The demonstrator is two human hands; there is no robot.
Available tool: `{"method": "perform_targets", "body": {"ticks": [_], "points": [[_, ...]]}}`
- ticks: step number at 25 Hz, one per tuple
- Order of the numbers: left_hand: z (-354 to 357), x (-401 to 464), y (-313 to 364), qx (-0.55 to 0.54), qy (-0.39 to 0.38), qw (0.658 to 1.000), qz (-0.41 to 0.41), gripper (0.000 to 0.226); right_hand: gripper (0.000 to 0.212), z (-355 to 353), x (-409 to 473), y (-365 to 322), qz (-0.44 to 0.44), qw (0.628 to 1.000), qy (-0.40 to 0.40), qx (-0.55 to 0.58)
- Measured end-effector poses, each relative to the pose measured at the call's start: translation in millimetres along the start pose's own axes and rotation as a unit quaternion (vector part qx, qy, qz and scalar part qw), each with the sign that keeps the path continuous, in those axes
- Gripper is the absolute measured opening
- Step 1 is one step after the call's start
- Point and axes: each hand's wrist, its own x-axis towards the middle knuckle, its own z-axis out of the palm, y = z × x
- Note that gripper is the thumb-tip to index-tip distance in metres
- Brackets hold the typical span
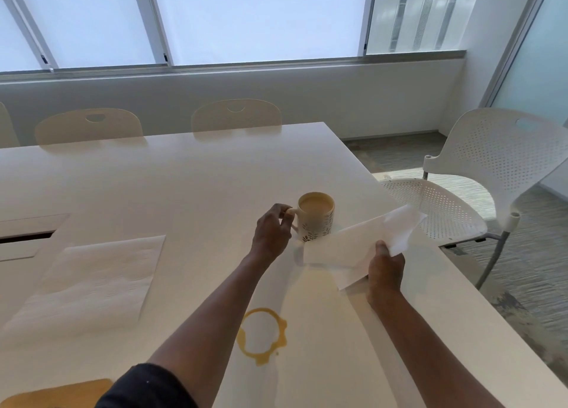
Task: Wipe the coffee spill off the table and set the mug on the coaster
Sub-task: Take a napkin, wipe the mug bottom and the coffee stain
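Coaster point(55, 392), or what I am taking for one, is showing as a tan slab at the near left edge of the table point(184, 177), partly hidden by a dark sleeve point(144, 386). Just beyond it, a ring point(261, 335) of coffee is sitting on the tabletop between the two forearms, and a paler smear point(316, 284) is spreading from there toward the napkin. Neither looks wiped, so the spill step is still waiting.

The right hand point(385, 269) is pinching a folded napkin point(353, 251) by its near edge, holding it just above the table over the far end of the smear. The left hand point(272, 234) is curling its fingers round the handle of the mug point(316, 217). The mug is standing upright near the right edge of the table, well apart from the coaster and nearly full of milky coffee; it is cream with a leaf pattern low on its wall. Whether it is lifted or resting I cannot tell.

Judging from this, the moment is the setup for wiping. The next move is calling for the napkin to come down flat on the smear and ring, and for a level carry of the mug, since a tilt could slop more coffee.

Further left a second napkin point(101, 272) is lying flat. A chair point(479, 192) is standing off the right edge.
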Motion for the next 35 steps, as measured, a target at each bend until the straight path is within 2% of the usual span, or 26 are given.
{"method": "perform_targets", "body": {"ticks": [6, 11, 15, 20, 27, 35], "points": [[4.0, 15.2, -0.3, -0.134, -0.025, 0.988, -0.074, 0.042, 0.025, -0.9, 8.4, 4.8, 0.015, 1.000, -0.007, 0.003], [12.3, 24.2, -2.5, -0.192, -0.041, 0.974, -0.110, 0.053, 0.021, -3.1, 11.8, 4.5, 0.032, 0.999, -0.016, 0.012], [19.1, 25.3, -1.2, -0.252, -0.040, 0.955, -0.151, 0.053, 0.018, -3.6, 14.1, 5.1, 0.036, 0.999, -0.021, 0.021], [24.4, 27.7, 1.1, -0.245, -0.017, 0.953, -0.176, 0.051, 0.006, -4.1, 15.7, 5.7, 0.029, 0.999, -0.027, 0.019], [27.5, 31.8, -0.6, -0.244, -0.024, 0.948, -0.204, 0.054, 0.016, -4.9, 16.0, 5.1, 0.030, 0.999, -0.032, 0.013], [23.3, 34.5, 3.1, -0.247, -0.028, 0.948, -0.199, 0.050, 0.011, -7.4, 16.3, 6.7, 0.010, 0.999, -0.051, 0.011]]}}
